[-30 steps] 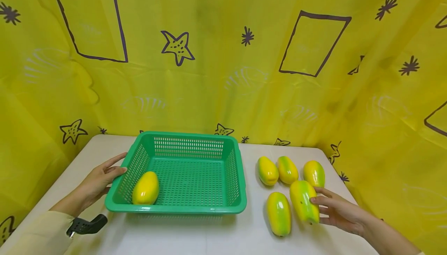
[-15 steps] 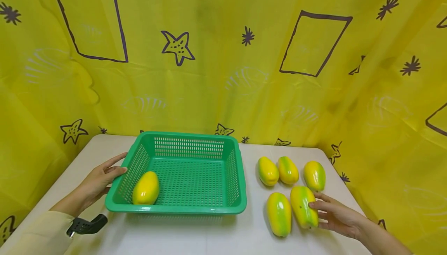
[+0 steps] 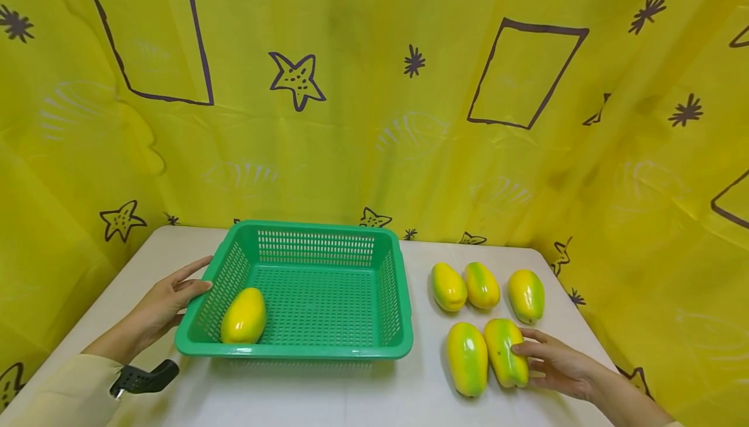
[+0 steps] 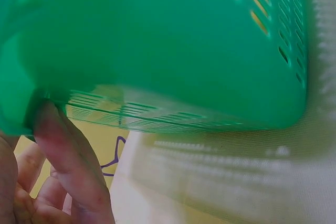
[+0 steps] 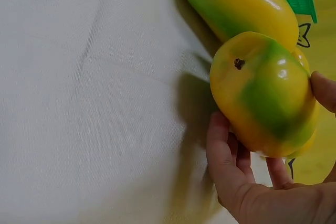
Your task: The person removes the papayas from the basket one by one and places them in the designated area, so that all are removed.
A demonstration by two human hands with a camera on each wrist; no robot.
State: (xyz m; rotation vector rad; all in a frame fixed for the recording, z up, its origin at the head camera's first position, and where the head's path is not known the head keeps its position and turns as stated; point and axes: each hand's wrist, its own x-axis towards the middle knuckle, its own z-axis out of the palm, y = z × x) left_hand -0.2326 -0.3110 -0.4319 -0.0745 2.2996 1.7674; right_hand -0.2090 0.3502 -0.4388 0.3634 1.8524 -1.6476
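My left hand point(image 3: 166, 307) holds the left rim of a green plastic basket point(image 3: 304, 351), thumb over the edge. From below, the left wrist view has the fingers point(image 4: 73, 161) hooked under the basket's rim. One yellow papaya point(image 3: 244, 315) lies inside at the near left corner. On the right, my right hand point(image 3: 558, 363) grips a glossy yellow-green papaya point(image 3: 506, 353), thumb on top and fingers along its side. The right wrist view shows this papaya's brown end spot, with its shadow on the table. Close at its left lies another papaya point(image 3: 467, 359).
Farther back on the white table point(image 3: 351, 394) rest more papayas: a pair point(image 3: 449, 287) side by side and one point(image 3: 526, 295) apart at the right. A yellow patterned curtain point(image 3: 363, 154) surrounds the table at the back and sides.
My right hand has brought its papaya toward the near edge and lower, alongside the papaya at its left. The left hand and the basket have stayed in place.
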